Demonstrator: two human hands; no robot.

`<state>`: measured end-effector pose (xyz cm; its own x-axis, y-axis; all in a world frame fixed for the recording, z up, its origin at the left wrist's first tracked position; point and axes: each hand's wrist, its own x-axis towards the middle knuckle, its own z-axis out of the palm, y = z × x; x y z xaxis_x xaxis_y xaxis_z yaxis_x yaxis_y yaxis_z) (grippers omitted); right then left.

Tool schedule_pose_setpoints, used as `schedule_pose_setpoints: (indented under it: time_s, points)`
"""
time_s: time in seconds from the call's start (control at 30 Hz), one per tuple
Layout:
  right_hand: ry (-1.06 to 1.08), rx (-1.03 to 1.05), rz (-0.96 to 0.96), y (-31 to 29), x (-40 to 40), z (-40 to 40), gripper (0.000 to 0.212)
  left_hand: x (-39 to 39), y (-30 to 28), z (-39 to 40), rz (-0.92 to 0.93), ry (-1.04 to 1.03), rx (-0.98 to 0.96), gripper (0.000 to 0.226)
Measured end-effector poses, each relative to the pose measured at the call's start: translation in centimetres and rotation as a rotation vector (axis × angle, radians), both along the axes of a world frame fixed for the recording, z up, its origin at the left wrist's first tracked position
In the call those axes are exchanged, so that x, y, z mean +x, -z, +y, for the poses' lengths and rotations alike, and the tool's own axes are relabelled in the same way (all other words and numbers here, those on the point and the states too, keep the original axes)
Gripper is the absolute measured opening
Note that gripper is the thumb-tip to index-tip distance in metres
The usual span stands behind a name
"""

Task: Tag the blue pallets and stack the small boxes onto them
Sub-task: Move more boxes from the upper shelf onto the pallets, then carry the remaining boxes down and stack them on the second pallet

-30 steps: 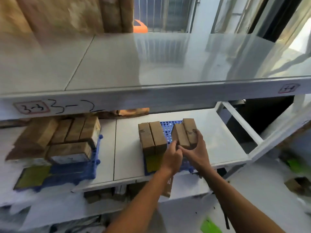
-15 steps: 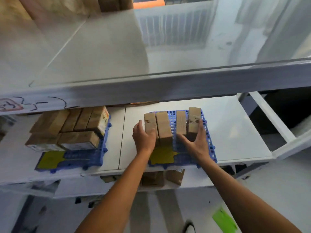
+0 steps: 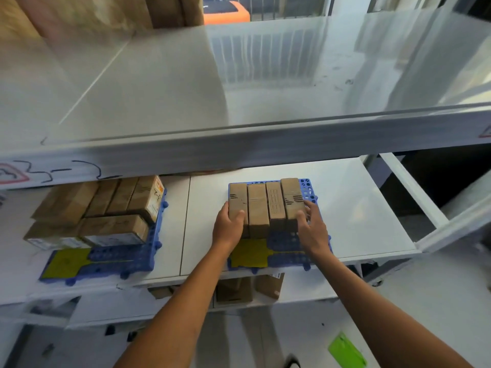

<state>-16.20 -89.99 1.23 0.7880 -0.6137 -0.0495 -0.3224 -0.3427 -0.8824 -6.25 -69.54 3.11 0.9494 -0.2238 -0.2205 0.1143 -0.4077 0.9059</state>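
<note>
Nearest the camera, two bare forearms reach up and forward to the middle shelf point(image 3: 345, 208). Half a second ago a gap showed blue between the second and third boxes; now the four small boxes point(image 3: 265, 205) sit pressed together in one tight row. The left hand point(image 3: 228, 228) has slid from the outer corner to cup the near left end of the row, thumb curled over the top of the leftmost box. The right hand point(image 3: 313, 229) holds the near right end, thumb on the rightmost box's front and fingers along its side. The row lies between the two hands, on the rear half of the blue pallet point(image 3: 289, 248), whose yellow tag point(image 3: 249, 252) lies on its near part beside the left wrist. Each box's long axis runs away from the person, toward the back of the shelf. Farther left, a second blue pallet point(image 3: 127, 257) carries more boxes point(image 3: 106, 208) and its own yellow tag point(image 3: 66, 262).
</note>
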Motion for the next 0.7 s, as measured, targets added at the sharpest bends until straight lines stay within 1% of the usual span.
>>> schedule_pose_setpoints:
  time_s: [0.13,0.2,0.3,0.4,0.47,0.5,0.6,0.7]
  points:
    - [-0.022,-0.017,0.069,-0.7,-0.3,0.0,0.030,0.0,-0.1,0.1,0.016,0.024,-0.022,0.050]
    - [-0.006,-0.024,0.115,-1.5,-0.6,0.0,0.040,0.0,-0.5,0.3,0.016,0.014,-0.009,0.056]
    - [0.002,-0.079,0.147,-3.6,-1.4,0.6,0.050,0.2,-2.2,1.2,-0.004,0.017,0.074,0.060]
    - [-0.039,-0.190,0.173,-6.6,-1.8,1.1,0.049,1.2,-4.6,2.7,-0.105,0.103,0.205,0.059]
    - [-0.066,-0.279,0.217,-9.0,-2.1,1.7,0.044,2.4,-6.7,4.1,-0.172,0.200,0.303,0.058]
    - [-0.076,-0.324,0.250,-10.2,-2.2,2.0,0.046,3.1,-7.8,4.6,-0.199,0.242,0.334,0.056]
    - [-0.064,-0.443,0.316,-13.3,-2.9,3.8,0.057,3.8,-11.6,6.6,-0.301,0.312,0.341,0.050]
    - [-0.055,-0.484,0.323,-15.8,-3.5,6.7,0.060,2.7,-14.9,9.2,-0.375,0.327,0.330,0.050]
